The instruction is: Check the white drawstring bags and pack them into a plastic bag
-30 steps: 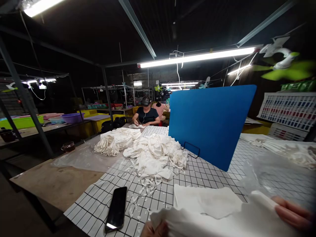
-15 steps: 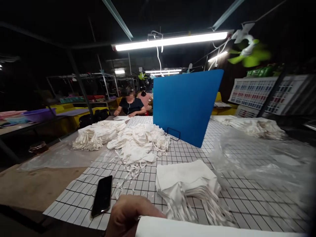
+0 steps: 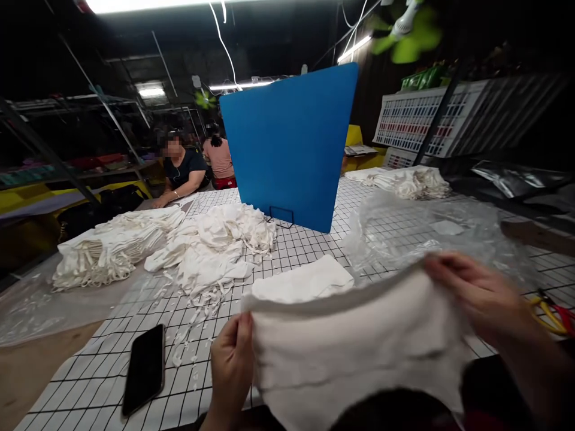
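while both hands grip one white cloth (image 3: 354, 353): left hand (image 3: 231, 365) fingers pinching, right hand (image 3: 480, 296) fingers clasping; one phone (image 3: 144, 368) nearby.

Around one upright blue board (image 3: 287, 146): three heaps of white cloth pieces (image 3: 215, 248), one folded white stack (image 3: 303, 281), one black phone (image 3: 144, 368), two seated people (image 3: 182, 170) behind it.

white cloth (image 3: 354, 353), blue board (image 3: 287, 143)
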Demonstrator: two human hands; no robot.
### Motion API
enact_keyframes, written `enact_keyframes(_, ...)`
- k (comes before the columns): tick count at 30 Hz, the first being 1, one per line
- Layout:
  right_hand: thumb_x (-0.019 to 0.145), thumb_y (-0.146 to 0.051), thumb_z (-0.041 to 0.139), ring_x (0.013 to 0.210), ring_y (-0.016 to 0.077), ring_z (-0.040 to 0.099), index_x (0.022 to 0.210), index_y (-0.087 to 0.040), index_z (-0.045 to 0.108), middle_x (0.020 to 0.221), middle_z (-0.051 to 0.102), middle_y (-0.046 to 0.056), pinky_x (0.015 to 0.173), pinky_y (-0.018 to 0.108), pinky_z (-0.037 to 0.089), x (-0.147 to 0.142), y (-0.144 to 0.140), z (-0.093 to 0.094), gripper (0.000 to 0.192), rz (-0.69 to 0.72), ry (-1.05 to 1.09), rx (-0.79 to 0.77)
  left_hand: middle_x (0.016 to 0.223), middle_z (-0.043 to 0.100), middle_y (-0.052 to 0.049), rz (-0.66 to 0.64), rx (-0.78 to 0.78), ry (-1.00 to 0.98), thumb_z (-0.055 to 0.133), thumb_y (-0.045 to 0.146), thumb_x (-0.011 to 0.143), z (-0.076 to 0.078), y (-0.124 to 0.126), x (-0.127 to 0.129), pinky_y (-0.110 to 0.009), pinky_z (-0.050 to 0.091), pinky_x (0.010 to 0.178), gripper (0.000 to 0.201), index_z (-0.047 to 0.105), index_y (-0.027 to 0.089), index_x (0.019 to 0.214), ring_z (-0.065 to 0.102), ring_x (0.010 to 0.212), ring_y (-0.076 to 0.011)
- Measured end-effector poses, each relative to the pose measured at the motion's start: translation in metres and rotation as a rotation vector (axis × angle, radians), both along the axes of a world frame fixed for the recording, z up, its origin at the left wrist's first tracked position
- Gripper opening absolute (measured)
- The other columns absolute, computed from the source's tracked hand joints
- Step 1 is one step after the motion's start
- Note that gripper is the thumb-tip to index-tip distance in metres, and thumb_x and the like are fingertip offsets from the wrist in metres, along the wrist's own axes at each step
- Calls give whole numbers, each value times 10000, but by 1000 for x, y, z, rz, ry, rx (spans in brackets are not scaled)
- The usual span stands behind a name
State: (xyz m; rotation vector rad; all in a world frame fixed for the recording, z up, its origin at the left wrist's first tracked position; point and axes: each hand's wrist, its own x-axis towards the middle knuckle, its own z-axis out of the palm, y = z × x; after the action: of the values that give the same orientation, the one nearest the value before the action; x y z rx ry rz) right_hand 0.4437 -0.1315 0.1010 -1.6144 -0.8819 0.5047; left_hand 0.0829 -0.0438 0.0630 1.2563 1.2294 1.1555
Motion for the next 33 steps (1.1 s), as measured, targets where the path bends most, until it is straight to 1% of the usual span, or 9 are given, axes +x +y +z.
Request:
enact_keyframes(3,938,-479,367,833,165,629,1010,-186,539,987,656,84,682,244,494,5,78,-39,347,169,-355,-267,586,494,8,40,115,343,475,520,869,-42,52,15,-221,341,541,404,508,190,637,454,585,-138)
enact_keyframes(8,932,-283,415,833,250,649,920,-126,580,868,685,142,708,317,460,-9,162,-112,228,188,-720,-617,595,575,-14,-39,6,913,391,456,899,-92,98,24,-249,253,530,383,510,213,628,489,573,-169)
enact_keyframes(11,949,-257,386,845,276,663,1005,-112,569,864,686,169,728,344,455,-17,176,-131,241,202,-875,-704,666,624,-23,-31,-37,1019,337,483,909,-98,103,22,-255,245,528,375,528,237,700,545,625,-201)
enact_keyframes(18,982,-286,272,867,288,671,1100,-109,516,873,682,167,724,369,477,-15,196,-141,324,241,-1113,-772,685,641,-21,-22,-53,1117,268,515,922,-99,116,18,-271,267,535,403,517,252,745,590,660,-232)
enact_keyframes(22,977,-285,299,850,281,663,1091,-98,518,895,669,175,712,367,484,-21,200,-144,310,279,-1169,-759,706,650,-37,-82,-84,1155,268,498,926,-104,123,17,-293,316,555,403,523,239,753,611,692,-250)
enact_keyframes(25,975,-299,320,951,282,615,1102,-105,512,1036,626,189,754,368,472,-26,192,-130,301,258,-1184,-682,774,654,-58,-83,-68,1199,311,488,918,-100,125,16,-322,386,596,364,546,214,870,619,724,-261)
enact_keyframes(28,978,-307,327,1040,228,554,1127,-145,499,1144,580,148,826,314,439,-26,166,-106,279,224,-1144,-558,1014,620,-126,17,155,1254,393,424,901,-86,125,21,-372,457,692,362,507,153,1112,603,911,-299)
enact_keyframes(30,971,-324,331,936,181,576,1056,-174,531,1055,615,92,774,274,435,-21,136,-95,264,210,-960,-459,1164,558,-160,18,383,1221,411,366,906,-74,125,35,-405,468,812,392,470,131,1213,549,1060,-311)
enact_keyframes(33,916,-407,415,687,156,569,836,-182,584,770,639,28,601,263,396,-13,82,-96,293,282,-524,-566,1319,482,-160,-263,611,1061,375,324,939,-63,121,76,-400,409,992,365,509,145,1228,466,1212,-282)
